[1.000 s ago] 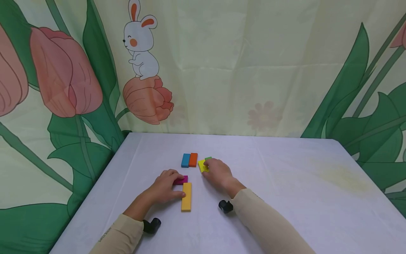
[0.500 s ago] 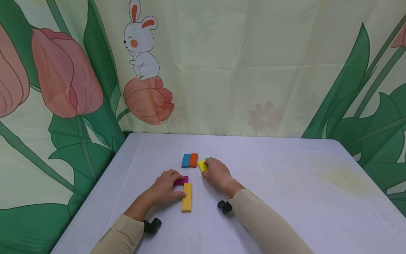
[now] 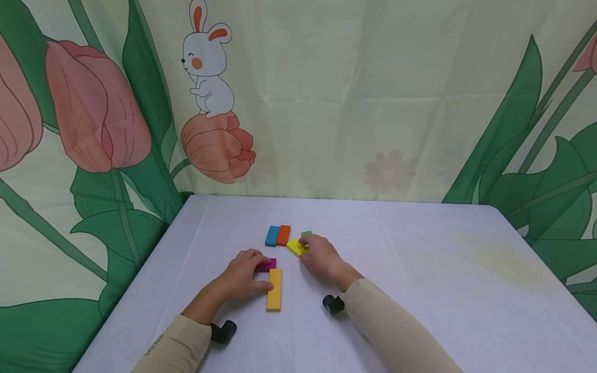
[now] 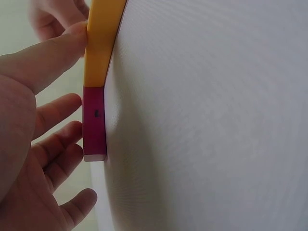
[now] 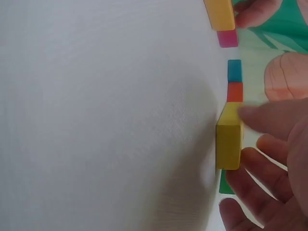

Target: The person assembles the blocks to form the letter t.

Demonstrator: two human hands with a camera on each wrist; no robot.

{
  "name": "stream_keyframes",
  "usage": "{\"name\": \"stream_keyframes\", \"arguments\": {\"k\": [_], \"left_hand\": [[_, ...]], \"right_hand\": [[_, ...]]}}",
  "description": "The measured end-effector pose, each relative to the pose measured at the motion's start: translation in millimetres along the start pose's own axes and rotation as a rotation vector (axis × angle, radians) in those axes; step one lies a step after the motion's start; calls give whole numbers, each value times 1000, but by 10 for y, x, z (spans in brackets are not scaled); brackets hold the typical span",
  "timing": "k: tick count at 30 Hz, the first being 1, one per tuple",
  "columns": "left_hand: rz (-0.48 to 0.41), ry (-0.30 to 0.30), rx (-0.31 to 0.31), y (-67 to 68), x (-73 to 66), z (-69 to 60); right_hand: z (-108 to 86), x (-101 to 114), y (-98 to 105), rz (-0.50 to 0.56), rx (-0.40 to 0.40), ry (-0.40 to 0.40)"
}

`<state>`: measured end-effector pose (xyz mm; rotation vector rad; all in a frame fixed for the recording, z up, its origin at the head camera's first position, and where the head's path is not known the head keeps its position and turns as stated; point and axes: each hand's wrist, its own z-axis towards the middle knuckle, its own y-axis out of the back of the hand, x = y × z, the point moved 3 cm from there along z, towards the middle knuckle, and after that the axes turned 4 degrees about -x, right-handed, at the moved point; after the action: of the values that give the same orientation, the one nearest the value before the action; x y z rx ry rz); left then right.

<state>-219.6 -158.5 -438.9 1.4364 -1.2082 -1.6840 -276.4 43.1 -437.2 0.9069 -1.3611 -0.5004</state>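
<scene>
Flat rectangular blocks lie on the white-covered table. My left hand (image 3: 243, 274) rests over a magenta block (image 4: 94, 122) and an orange-yellow block (image 3: 274, 291); its thumb touches the orange-yellow one and its fingers reach over the magenta one. These two blocks meet end to side. My right hand (image 3: 323, 257) holds a yellow block (image 3: 296, 247) between thumb and fingers, the block slanted on the table. A green block (image 3: 306, 233) shows partly behind the right fingers. Farther back, a blue block (image 3: 272, 235) and a red-orange block (image 3: 283, 235) lie side by side.
The white table (image 3: 420, 269) stretches widely to the right of the hands. A black wrist camera (image 3: 224, 332) sits at the left cuff and another black camera (image 3: 333, 304) at the right cuff. Behind the table hangs a printed curtain (image 3: 326, 103) with tulips and a rabbit.
The yellow block has turned, its left end now pointing more toward the red-orange block. The right hand has shifted slightly with it, and more of the green block shows. The left hand stays put.
</scene>
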Motion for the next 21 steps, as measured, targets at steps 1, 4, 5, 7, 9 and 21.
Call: {"name": "stream_keyframes", "arguments": {"k": [1,4,5,7,9,21], "left_hand": [[-1,-1,-1,1,1,0],[2,-4,-2,0,8,1],[4,-5,-2,-3,11,2],[6,-6,-2,-8,13,5],[9,-6,0,-13,14,6],[15,4,2,-25,23,15]], "right_hand": [[1,-5,-4,4,-1,-6],[10,-15,-11,10,-12,-16],[10,-18,-10,8,-17,-18],[13,-23,-10,1,-24,-13],[14,-28,-9,0,-25,-10],[-2,-55,14,12,9,44]]}}
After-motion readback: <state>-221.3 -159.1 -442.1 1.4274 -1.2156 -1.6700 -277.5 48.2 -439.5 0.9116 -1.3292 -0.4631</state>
